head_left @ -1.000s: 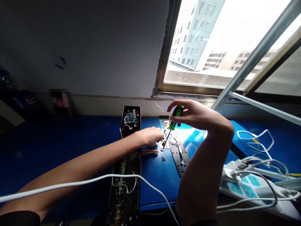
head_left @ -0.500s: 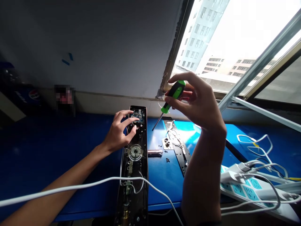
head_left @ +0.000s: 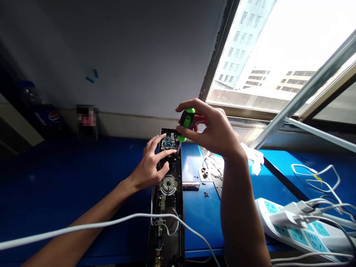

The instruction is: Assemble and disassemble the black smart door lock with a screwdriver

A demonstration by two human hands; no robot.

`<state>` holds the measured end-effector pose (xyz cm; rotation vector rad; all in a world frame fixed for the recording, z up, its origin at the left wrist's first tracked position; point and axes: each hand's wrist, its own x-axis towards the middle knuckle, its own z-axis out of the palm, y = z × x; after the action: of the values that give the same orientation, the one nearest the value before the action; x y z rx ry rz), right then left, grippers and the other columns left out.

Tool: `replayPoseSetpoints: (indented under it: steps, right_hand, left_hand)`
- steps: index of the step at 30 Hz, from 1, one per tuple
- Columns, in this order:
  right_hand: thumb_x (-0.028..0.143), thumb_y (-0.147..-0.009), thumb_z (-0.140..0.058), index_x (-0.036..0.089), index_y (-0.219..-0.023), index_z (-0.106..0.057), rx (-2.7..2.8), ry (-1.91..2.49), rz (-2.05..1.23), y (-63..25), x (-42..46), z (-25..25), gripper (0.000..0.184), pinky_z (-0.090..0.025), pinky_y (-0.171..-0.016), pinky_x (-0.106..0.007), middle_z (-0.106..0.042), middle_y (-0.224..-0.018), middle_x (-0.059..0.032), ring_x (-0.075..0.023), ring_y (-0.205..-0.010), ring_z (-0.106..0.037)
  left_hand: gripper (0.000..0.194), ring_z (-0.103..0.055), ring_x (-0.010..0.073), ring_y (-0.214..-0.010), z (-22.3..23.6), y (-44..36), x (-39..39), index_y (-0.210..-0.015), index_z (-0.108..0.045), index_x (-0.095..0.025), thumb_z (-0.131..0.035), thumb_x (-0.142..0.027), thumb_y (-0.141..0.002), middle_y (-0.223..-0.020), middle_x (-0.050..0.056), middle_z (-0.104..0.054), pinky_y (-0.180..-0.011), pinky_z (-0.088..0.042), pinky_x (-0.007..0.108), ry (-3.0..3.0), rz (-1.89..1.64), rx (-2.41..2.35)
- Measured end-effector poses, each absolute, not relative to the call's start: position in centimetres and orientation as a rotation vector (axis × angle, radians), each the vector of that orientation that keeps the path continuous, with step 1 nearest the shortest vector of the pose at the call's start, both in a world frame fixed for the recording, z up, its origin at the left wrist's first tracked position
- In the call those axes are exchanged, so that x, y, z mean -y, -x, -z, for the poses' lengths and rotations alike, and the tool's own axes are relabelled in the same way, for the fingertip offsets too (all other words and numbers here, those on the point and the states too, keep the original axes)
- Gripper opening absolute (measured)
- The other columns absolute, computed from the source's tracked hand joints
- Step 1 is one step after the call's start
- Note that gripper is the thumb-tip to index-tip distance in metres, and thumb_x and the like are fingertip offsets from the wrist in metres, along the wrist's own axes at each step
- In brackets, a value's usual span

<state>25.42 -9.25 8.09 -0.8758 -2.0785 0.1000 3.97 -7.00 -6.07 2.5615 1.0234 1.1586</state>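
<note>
A long black lock housing (head_left: 172, 203), opened up, lies lengthwise on the blue table with its inner parts bare. At its far end is a blue circuit board (head_left: 170, 143). My left hand (head_left: 152, 159) rests there, fingers spread, two fingertips at the board's edges. In my right hand (head_left: 207, 128) I grip a green-and-black screwdriver (head_left: 187, 124) by its handle. Its shaft points down, with the tip at the board's near right corner, close to my left index fingertip. Whether the tip sits in a screw is too small to tell. A round metal disc (head_left: 168, 184) shows midway along the housing.
Right of the housing lie a pink metal cylinder (head_left: 191, 185), small dark screws (head_left: 206, 194), a small plate (head_left: 205, 174) and a long dark panel (head_left: 215, 163). A white cable (head_left: 111, 223) crosses in front. A power strip (head_left: 289, 230) with plugs stands at the right.
My right hand has brought the screwdriver left and down, from the air beside the housing to the circuit board's corner. My left hand stays at the board. The view has shifted slightly.
</note>
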Motion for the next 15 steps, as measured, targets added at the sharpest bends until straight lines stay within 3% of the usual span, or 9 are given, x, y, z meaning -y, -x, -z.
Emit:
replayPoseSetpoints:
  steps: [15]
  right_hand:
    - [0.020,-0.088,-0.066,0.022,-0.123,-0.066,2.147,0.911,-0.086,-24.41,9.49,-8.10,0.034,-0.052,-0.072,-0.028,-0.070,-0.088,0.0011,-0.0124,-0.072,-0.060]
  left_hand:
    - [0.042,-0.024,0.0374,-0.159,5.72,-4.09,7.27,-0.131,-0.072,-0.026,-0.059,-0.018,-0.092,-0.171,0.009,-0.026,-0.128,-0.028,0.064,-2.582,-1.134,-1.002]
